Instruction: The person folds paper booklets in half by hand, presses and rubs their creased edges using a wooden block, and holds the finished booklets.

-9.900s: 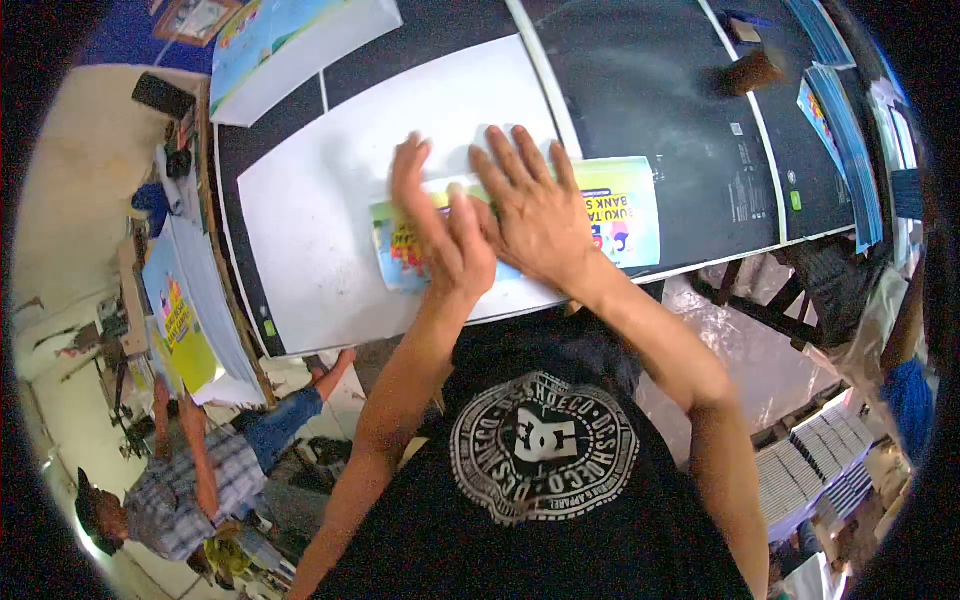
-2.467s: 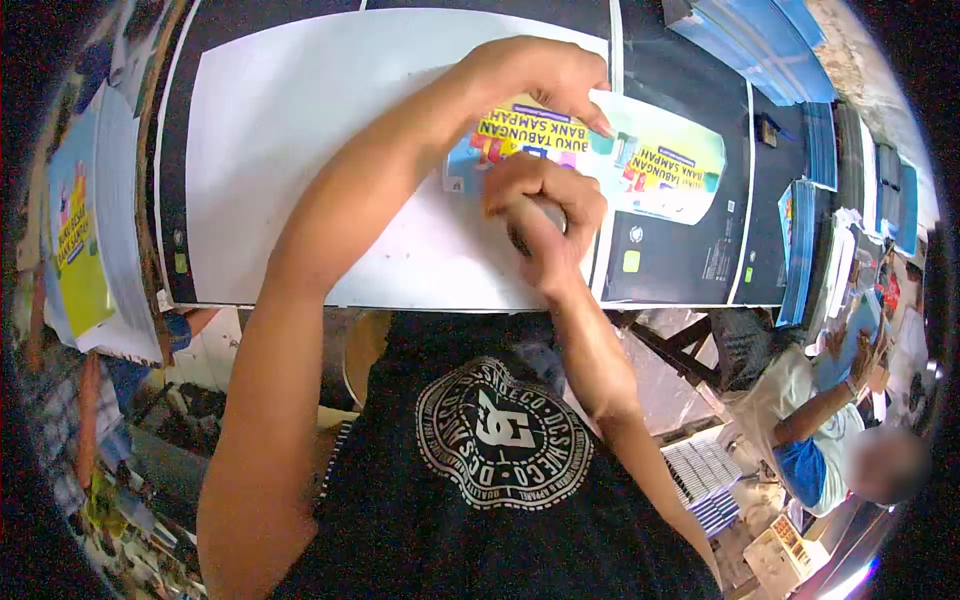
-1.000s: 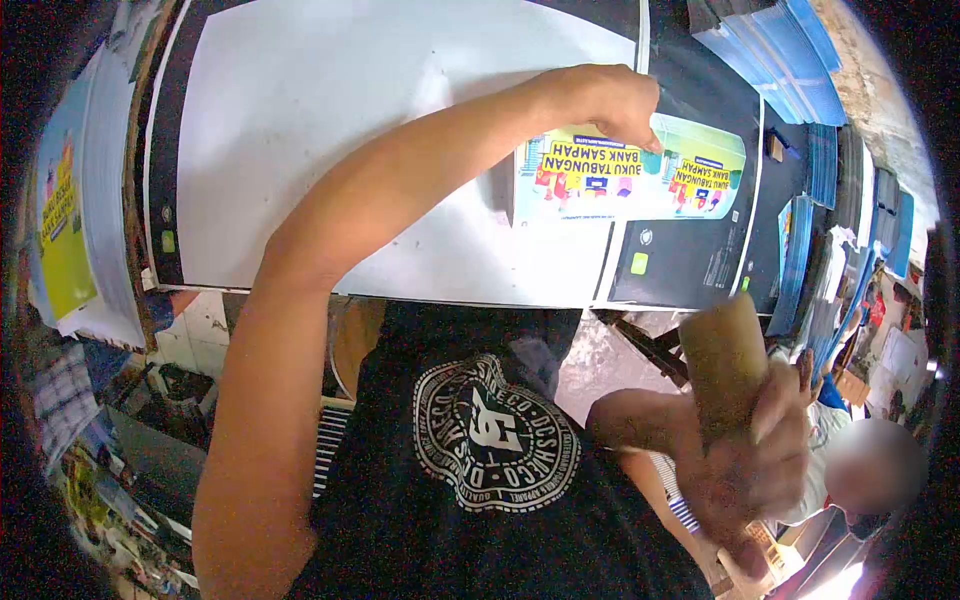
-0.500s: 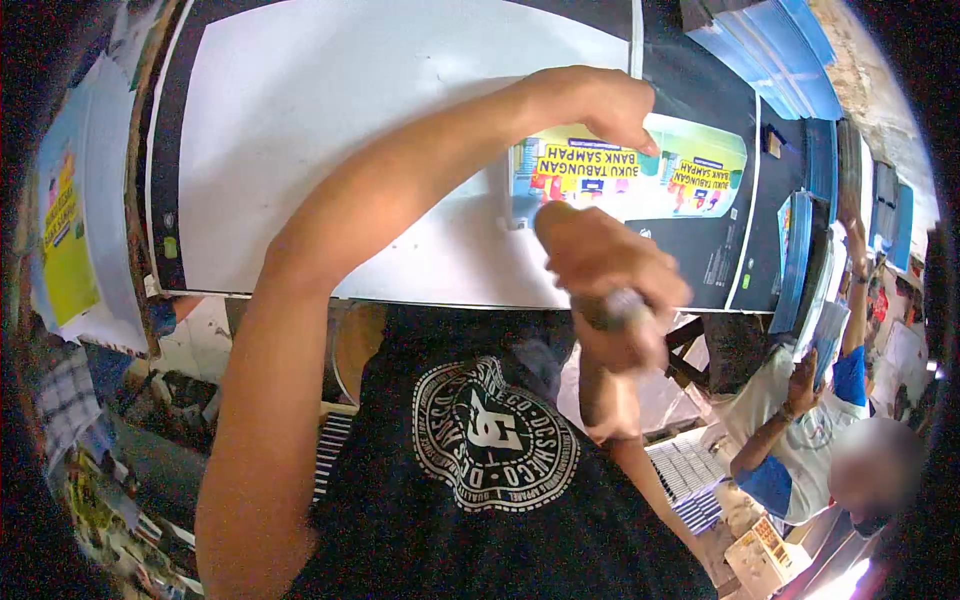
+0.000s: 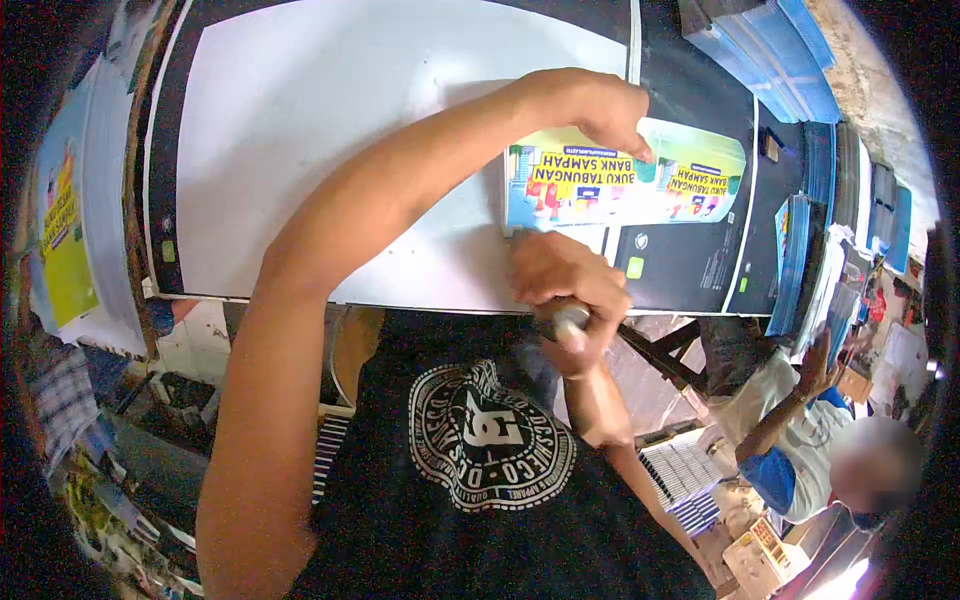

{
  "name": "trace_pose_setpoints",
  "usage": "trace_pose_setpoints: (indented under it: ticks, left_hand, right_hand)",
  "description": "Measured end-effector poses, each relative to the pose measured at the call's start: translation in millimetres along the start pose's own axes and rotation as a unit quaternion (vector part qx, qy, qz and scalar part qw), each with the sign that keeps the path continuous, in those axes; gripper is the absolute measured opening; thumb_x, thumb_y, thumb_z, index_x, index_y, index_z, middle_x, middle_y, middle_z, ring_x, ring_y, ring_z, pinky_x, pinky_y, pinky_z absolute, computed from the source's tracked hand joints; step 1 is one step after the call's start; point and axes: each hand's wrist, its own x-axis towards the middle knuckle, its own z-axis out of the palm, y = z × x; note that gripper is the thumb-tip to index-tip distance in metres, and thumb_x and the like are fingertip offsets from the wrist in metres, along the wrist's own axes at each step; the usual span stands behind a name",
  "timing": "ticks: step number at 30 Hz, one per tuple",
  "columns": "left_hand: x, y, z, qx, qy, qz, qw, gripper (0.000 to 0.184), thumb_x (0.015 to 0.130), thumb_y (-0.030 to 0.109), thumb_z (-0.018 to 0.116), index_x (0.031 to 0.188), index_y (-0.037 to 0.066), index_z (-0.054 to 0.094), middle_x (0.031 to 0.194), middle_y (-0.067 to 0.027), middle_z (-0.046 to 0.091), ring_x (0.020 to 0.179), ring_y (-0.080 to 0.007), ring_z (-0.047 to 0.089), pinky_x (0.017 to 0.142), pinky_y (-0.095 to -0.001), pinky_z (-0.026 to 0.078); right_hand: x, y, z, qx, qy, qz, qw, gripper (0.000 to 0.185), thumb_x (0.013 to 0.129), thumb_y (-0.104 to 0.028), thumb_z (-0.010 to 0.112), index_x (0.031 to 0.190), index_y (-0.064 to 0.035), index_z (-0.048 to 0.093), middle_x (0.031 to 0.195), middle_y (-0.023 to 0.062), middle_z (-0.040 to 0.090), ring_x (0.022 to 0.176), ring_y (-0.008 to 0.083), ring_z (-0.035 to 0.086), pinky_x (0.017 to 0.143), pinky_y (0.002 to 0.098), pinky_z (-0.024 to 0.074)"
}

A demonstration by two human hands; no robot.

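A glossy printed sheet (image 5: 690, 190) with two "Buku Tabungan Bank Sampah" covers lies on the work surface, upside down to me. My left hand (image 5: 610, 108) reaches across and presses on its far edge, a digit stretched out onto the print; its other fingers are partly hidden. Below the near left corner of the sheet, my right hand (image 5: 572, 285) is wrapped round a tool with a rounded grey end (image 5: 570, 318). The tool's working end is hidden under the hand, so its kind cannot be made out.
A large white sheet (image 5: 330, 150) covers the left of the black-bordered table. Stacked printed covers (image 5: 65, 220) stand at the left, blue stacks (image 5: 765, 55) at the back right. A co-worker (image 5: 790, 430) handles things at the right.
My right hand, with the tool, has moved left and slightly toward me along the sheet's near side. My left hand stays almost in place. The co-worker's hands have shifted.
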Motion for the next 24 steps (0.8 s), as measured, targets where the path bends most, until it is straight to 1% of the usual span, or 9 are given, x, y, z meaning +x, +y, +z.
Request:
trace_pose_setpoints:
  ticks: [2, 6, 8, 11, 13, 15, 21, 23, 24]
  left_hand:
    - [-1, 2, -6, 0.008, -0.035, -0.014, 0.999, 0.053, 0.087, 0.05, 0.065, 0.113, 0.005, 0.069, 0.1, -0.0211, 0.071, 0.09, -0.0343, 0.07, 0.078, -0.0433, 0.054]
    - [-6, 7, -8, -0.021, -0.054, -0.027, 0.998, 0.056, 0.087, 0.052, 0.065, 0.116, 0.004, 0.068, 0.101, -0.0217, 0.071, 0.092, -0.0343, 0.07, 0.079, -0.0437, 0.054]
    - [-6, 10, -8, -0.009, -0.047, -0.031, 0.998, 0.059, 0.087, 0.054, 0.064, 0.115, 0.002, 0.067, 0.101, -0.0222, 0.071, 0.093, -0.0345, 0.07, 0.08, -0.044, 0.054]
    - [-12, 4, -11, -0.007, -0.048, -0.015, 0.999, 0.064, 0.086, 0.057, 0.064, 0.113, -0.001, 0.067, 0.103, -0.0234, 0.07, 0.096, -0.0357, 0.068, 0.082, -0.044, 0.053]
    - [-11, -1, -12, -0.021, -0.054, 0.03, 0.998, 0.066, 0.086, 0.058, 0.064, 0.114, -0.002, 0.066, 0.105, -0.024, 0.069, 0.099, -0.0362, 0.067, 0.084, -0.0435, 0.052]
    - [-8, -9, -10, 0.025, -0.047, 0.019, 0.998, 0.068, 0.086, 0.058, 0.064, 0.116, -0.003, 0.064, 0.107, -0.025, 0.068, 0.101, -0.0355, 0.067, 0.086, -0.0416, 0.052]
    - [-10, -3, -11, -0.047, -0.05, -0.008, 0.998, 0.069, 0.086, 0.059, 0.064, 0.117, -0.003, 0.064, 0.109, -0.0247, 0.068, 0.1, -0.0332, 0.067, 0.085, -0.0394, 0.051]
    - [-13, 6, -18, -0.036, -0.058, -0.005, 0.998, 0.068, 0.086, 0.058, 0.064, 0.117, -0.003, 0.064, 0.107, -0.023, 0.069, 0.097, -0.0311, 0.067, 0.083, -0.039, 0.052]
    - [-12, 4, -17, -0.039, -0.058, 0.006, 0.998, 0.067, 0.086, 0.057, 0.064, 0.117, -0.002, 0.064, 0.107, -0.0226, 0.069, 0.096, -0.0307, 0.068, 0.083, -0.039, 0.052]
  right_hand:
    - [1, -26, -8, 0.001, 0.018, 0.037, 0.999, 0.027, 0.069, -0.026, 0.061, 0.072, 0.0001, 0.063, 0.068, 0.0124, 0.062, 0.062, 0.0311, 0.061, 0.061, 0.0411, 0.0484]
    - [29, -84, -15, 0.006, 0.077, -0.194, 0.978, 0.059, 0.095, -0.063, 0.046, 0.08, -0.0075, 0.059, 0.066, 0.0046, 0.063, 0.058, 0.0273, 0.064, 0.058, 0.0442, 0.0537]
    - [37, -85, -16, 0.038, 0.038, -0.248, 0.967, 0.053, 0.095, -0.058, 0.05, 0.082, -0.0078, 0.06, 0.069, 0.0049, 0.064, 0.06, 0.0271, 0.064, 0.06, 0.0447, 0.0539]
    - [36, -53, 2, -0.152, -0.034, -0.067, 0.985, 0.036, 0.084, -0.04, 0.059, 0.079, -0.005, 0.062, 0.069, 0.0085, 0.063, 0.062, 0.0289, 0.063, 0.062, 0.0414, 0.0513]
    - [31, 10, 12, -0.017, -0.028, -0.048, 0.998, 0.022, 0.072, -0.025, 0.064, 0.072, -0.0025, 0.062, 0.067, 0.0121, 0.061, 0.061, 0.0316, 0.06, 0.06, 0.0391, 0.0468]
    - [25, 10, 16, -0.018, 0.004, 0.017, 1.0, 0.054, 0.078, -0.052, 0.063, 0.07, 0.0015, 0.063, 0.07, 0.0142, 0.063, 0.066, 0.0304, 0.062, 0.067, 0.0405, 0.0509]
    - [15, -9, -9, -0.024, 0.045, 0.096, 0.994, 0.026, 0.07, -0.026, 0.063, 0.069, -0.0006, 0.063, 0.07, 0.0119, 0.065, 0.066, 0.0271, 0.064, 0.066, 0.0372, 0.0518]
    - [18, -40, -30, -0.044, 0.126, 0.17, 0.976, 0.039, 0.077, -0.038, 0.06, 0.071, -0.0001, 0.065, 0.07, 0.0126, 0.066, 0.066, 0.0271, 0.064, 0.067, 0.0411, 0.0519]
    - [21, -42, -41, 0.069, 0.143, 0.041, 0.986, 0.046, 0.082, -0.045, 0.055, 0.07, -0.0019, 0.065, 0.069, 0.0151, 0.065, 0.064, 0.0295, 0.062, 0.064, 0.0423, 0.0508]
